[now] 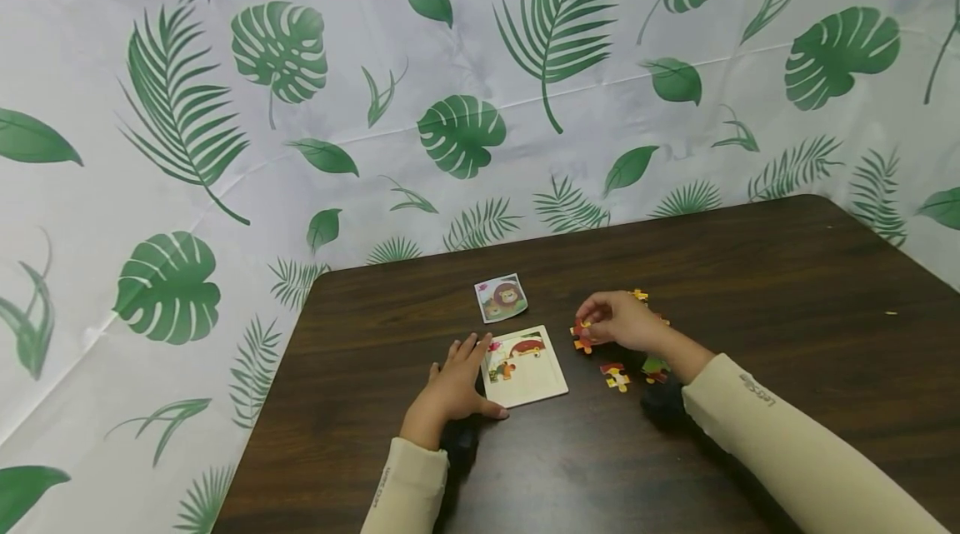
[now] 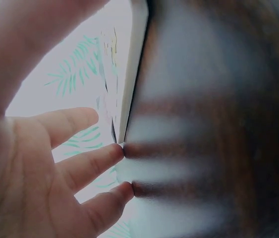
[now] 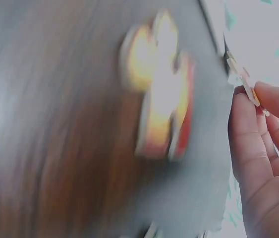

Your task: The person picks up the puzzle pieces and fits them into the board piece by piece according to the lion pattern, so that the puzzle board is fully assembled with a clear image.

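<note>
My left hand (image 1: 453, 388) rests along the left side of a pale puzzle board (image 1: 528, 384), fingers spread and thumb near its lower left corner. Some jigsaw pieces lie in the board's upper left part. In the left wrist view the fingertips touch the table beside the board's edge (image 2: 135, 69). Between thumb and fingers my right hand (image 1: 626, 322) pinches a red and orange puzzle piece (image 1: 582, 337), just right of the board. The right wrist view shows this piece (image 3: 248, 89) edge-on. Below that hand lies a loose red and yellow piece (image 1: 617, 377), blurred in the right wrist view.
Behind the board a small lion picture card (image 1: 501, 299) lies on the dark wooden table (image 1: 405, 309). More loose pieces sit around the right forearm, among them a green one (image 1: 656, 367); the arm partly covers some. A leaf-patterned cloth (image 1: 337, 84) hangs behind the table.
</note>
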Available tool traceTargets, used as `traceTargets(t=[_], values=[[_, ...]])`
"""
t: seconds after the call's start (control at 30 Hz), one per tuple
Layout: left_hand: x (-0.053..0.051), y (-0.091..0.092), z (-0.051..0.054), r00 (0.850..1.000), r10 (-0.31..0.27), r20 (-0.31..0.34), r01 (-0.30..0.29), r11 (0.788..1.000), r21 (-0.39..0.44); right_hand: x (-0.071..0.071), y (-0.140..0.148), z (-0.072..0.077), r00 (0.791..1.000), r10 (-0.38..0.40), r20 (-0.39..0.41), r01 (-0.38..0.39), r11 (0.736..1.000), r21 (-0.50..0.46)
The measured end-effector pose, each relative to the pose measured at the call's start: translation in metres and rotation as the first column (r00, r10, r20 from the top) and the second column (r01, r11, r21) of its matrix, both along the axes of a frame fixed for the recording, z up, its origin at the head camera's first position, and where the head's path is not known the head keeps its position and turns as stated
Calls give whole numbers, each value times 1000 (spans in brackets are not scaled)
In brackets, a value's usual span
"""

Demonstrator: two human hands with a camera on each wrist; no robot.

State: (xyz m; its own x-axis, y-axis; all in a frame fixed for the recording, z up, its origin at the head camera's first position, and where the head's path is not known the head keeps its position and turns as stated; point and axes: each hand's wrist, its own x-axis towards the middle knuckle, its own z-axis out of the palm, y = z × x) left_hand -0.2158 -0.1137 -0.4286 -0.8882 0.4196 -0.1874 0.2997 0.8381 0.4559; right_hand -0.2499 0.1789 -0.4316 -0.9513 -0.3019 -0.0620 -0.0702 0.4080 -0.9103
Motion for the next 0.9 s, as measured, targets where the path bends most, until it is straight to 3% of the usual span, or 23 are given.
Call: traceTargets(t=[0.43,0.67,0.9], values=[[1,0,1,1000,10,21,-10,1000,-5,3,-47,0,992,39,122,-15,981,-195],[0,0,0,1000,12,19,-12,1000,-19,5,-68,-2,991,16,130,3,990,-142],[1,0,2,1000,3,11,-3,1000,-12,5,-86,-3,1000,0,-1,0,1000,31]])
